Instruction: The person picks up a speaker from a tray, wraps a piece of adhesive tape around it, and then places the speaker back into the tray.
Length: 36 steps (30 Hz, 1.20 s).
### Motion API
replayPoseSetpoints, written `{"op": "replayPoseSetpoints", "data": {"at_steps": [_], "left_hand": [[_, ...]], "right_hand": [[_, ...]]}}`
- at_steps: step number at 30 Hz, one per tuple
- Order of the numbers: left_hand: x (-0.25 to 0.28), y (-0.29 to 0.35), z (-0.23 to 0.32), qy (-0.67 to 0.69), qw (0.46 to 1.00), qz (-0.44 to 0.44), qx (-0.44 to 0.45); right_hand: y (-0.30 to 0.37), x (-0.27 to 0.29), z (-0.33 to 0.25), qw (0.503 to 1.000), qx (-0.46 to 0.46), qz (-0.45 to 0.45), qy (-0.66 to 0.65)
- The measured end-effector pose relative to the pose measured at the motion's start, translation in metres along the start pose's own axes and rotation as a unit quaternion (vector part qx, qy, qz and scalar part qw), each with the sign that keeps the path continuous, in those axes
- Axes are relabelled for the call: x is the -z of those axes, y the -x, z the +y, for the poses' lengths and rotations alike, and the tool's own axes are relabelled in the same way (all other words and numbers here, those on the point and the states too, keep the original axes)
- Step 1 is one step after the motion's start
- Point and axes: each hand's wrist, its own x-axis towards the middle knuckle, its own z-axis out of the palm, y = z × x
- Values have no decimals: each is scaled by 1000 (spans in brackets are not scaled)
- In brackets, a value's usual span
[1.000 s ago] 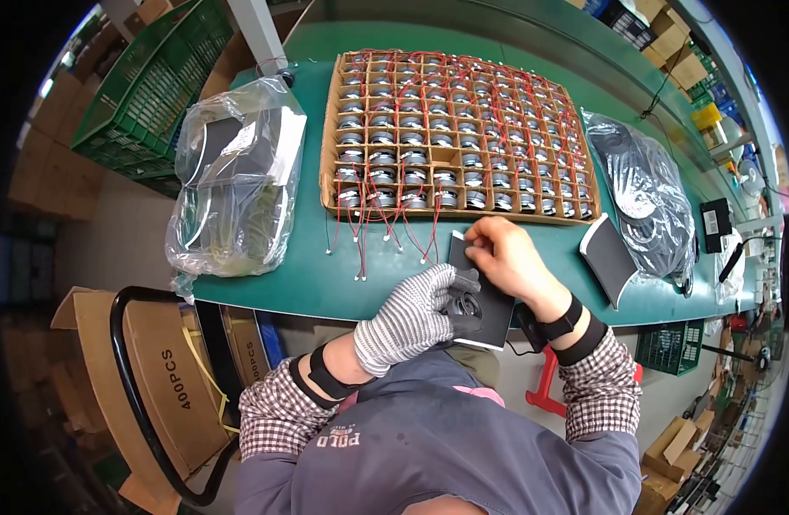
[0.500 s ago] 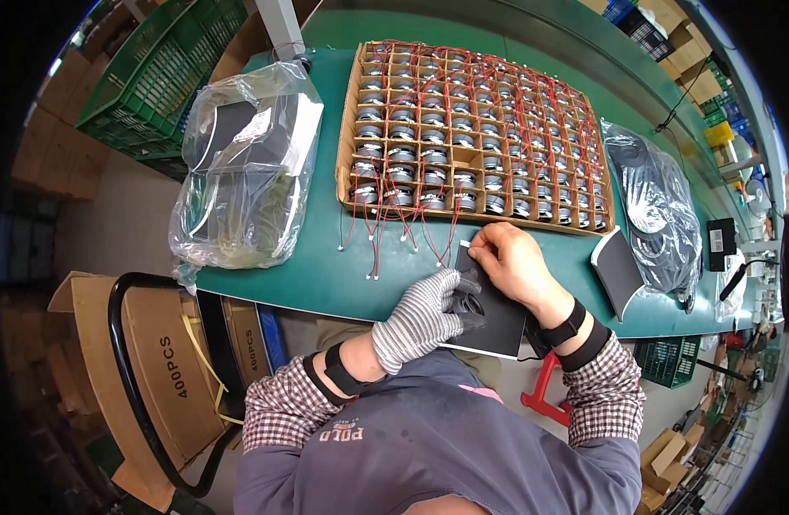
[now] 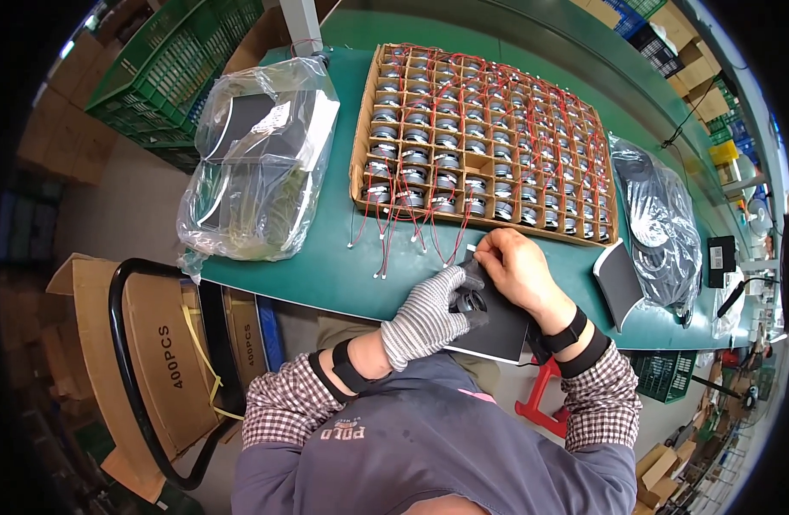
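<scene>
— What are the hands doing at the near edge of the green table [image 3: 326,275]?

— The left hand [image 3: 426,316], wearing a knitted grey-and-white glove, is gripping a small round speaker [image 3: 471,302] with fingers curled around it, pressing it onto a flat black panel [image 3: 501,326]. The bare right hand [image 3: 519,270] is lying on the panel's far end, fingertips pinched together at a thin wire.

— And the panel itself?

— It is smooth, matte and rectangular, hanging over the table's near edge towards the person's lap.

— What is lying around it?

— Just beyond, a cardboard tray [image 3: 489,137] divided into square cells is holding rows of metallic round speakers with red wires trailing out. A crinkled clear plastic bag [image 3: 257,163] is sitting at the left end, a dark-filled bag [image 3: 660,223] at the right, with another black panel [image 3: 619,279] near the right wrist.
</scene>
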Motion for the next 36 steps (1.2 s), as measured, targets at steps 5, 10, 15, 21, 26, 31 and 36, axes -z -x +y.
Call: {"op": "replayPoseSetpoints", "data": {"at_steps": [5, 10, 15, 21, 26, 31, 36], "left_hand": [[-4, 0, -2, -20, 1000, 22, -11], [-5, -1, -2, 11, 999, 46, -11], [-5, 2, 15, 15, 999, 38, 31], [3, 2, 12, 88, 994, 51, 28], [10, 5, 13, 226, 972, 47, 38], [5, 16, 12, 308, 948, 78, 29], [4, 24, 14, 301, 948, 88, 49]], "right_hand": [[2, -1, 4, 999, 31, 0, 23], [18, 21, 22, 961, -72, -47, -264], [42, 72, 45, 769, -49, 136, -623], [57, 105, 33, 744, -39, 156, -648], [57, 69, 7, 817, -91, -42, -568], [44, 36, -20, 846, -113, -165, -494], [35, 20, -30, 841, -81, -200, -496]]}}
